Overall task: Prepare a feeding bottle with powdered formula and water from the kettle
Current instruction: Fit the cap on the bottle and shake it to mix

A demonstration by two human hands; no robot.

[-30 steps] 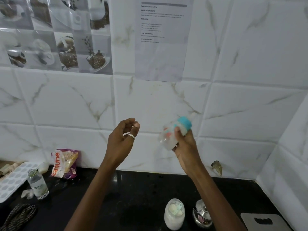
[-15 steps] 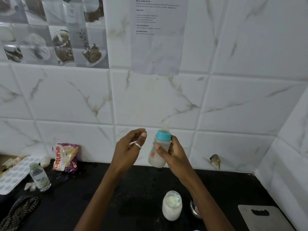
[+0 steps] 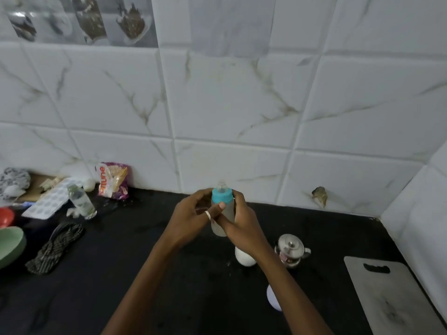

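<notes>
The feeding bottle (image 3: 222, 222) stands upright in the air over the back middle of the black worktop (image 3: 121, 274), close to the tiled wall (image 3: 217, 105), its teal collar (image 3: 222, 195) and clear teat showing above the 2 hands. The right hand (image 3: 242, 226) wraps its fingers round the cloudy body from behind, thumb laid across the front, so much of the bottle is covered. The left hand (image 3: 191, 220), with 1 ring on a finger, curls its fingers in at the collar's left side; whether they actually clasp it is hard to make out. Below, the right forearm hides most of a white jar (image 3: 244, 258) and part of a white round thing (image 3: 273, 298) nearer the front edge. A small steel kettle (image 3: 290, 250) stands just right of the jar, in full view. A grey cutting board (image 3: 391, 296) lies at the front right corner, cut off by the frame. At the left end a green bowl (image 3: 9, 245) is cut off too, beside a coiled rope (image 3: 55, 247), a small glass bottle (image 3: 81, 201) and a packet (image 3: 112, 180) against the wall. Bare worktop lies between the rope and the arms.
</notes>
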